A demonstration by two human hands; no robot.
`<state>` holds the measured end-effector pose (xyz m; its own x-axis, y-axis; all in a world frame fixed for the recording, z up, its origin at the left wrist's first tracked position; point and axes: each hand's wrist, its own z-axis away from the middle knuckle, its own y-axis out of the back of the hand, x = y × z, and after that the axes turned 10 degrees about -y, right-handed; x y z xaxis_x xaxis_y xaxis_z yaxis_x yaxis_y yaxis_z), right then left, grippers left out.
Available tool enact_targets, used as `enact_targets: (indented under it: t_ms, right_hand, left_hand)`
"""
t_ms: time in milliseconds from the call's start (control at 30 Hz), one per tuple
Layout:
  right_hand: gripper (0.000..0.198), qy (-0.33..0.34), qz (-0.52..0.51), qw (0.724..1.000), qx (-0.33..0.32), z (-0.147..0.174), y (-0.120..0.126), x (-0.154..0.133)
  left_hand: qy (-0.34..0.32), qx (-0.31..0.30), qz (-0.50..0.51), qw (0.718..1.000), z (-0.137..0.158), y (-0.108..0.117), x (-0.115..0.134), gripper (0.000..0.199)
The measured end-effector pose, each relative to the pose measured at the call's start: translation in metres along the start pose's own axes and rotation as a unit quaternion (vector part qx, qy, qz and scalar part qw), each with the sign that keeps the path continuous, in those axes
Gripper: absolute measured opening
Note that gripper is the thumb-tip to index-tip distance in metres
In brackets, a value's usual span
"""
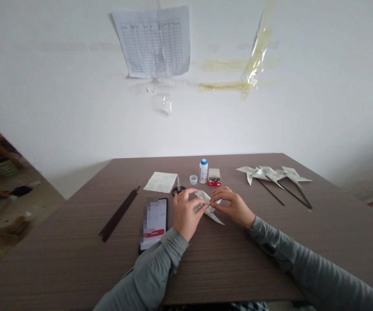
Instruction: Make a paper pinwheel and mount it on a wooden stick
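Between my hands is a folded paper pinwheel [211,212], made of pale printed paper, with one pointed blade reaching toward me. My left hand [186,212] pinches it near the middle with thumb and forefinger. From the other side my right hand [233,206] has thumb and fingertips closed at the same spot. A tiny object may sit between the fingertips at the centre, too small to make out. Just beyond my left hand lie black-handled scissors [178,188], partly hidden. A small red box [214,183] of metal pins or tacks stands open behind the pinwheel.
A white bottle with blue cap [203,171], a clear cup [193,179] and a paper sheet [161,182] sit at the back. Dark sticks [120,214] and a phone [154,223] lie left. Several finished pinwheels [270,173] on sticks lie right. A wall [76,108] stands behind.
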<state>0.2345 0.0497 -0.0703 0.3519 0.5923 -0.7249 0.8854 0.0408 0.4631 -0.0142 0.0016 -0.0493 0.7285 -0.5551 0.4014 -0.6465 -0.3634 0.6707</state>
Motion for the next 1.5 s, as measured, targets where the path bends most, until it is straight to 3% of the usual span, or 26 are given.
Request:
enact_targets:
  t_ms: [233,533,700,967,1200,1500]
  right_hand:
    - [0.031,-0.001,0.046,0.999,-0.013,-0.007,0.019,-0.003]
    - [0.029,-0.026,0.092,0.994,-0.044,-0.009,0.035,0.005]
    - [0.031,-0.033,0.107,0.993,-0.043,-0.009,0.033,0.013]
    - [0.018,-0.069,0.120,0.988,-0.071,-0.005,0.018,0.033]
    - [0.017,-0.066,0.138,0.985,-0.085,-0.003,0.008,0.033]
    - [0.016,-0.106,0.073,0.987,-0.092,-0.001,0.015,0.027]
  left_hand:
    - [0.034,-0.005,-0.077,0.996,0.004,-0.008,-0.008,0.020]
    - [0.070,-0.067,-0.124,0.988,0.002,-0.015,0.002,0.019]
    - [0.067,-0.072,-0.110,0.989,0.003,-0.015,0.002,0.014]
    - [0.093,-0.092,-0.100,0.986,0.000,-0.011,0.006,0.008]
    - [0.104,-0.110,-0.098,0.984,-0.004,-0.007,0.009,0.009]
    - [0.072,-0.024,-0.066,0.995,-0.001,-0.021,-0.005,0.012]
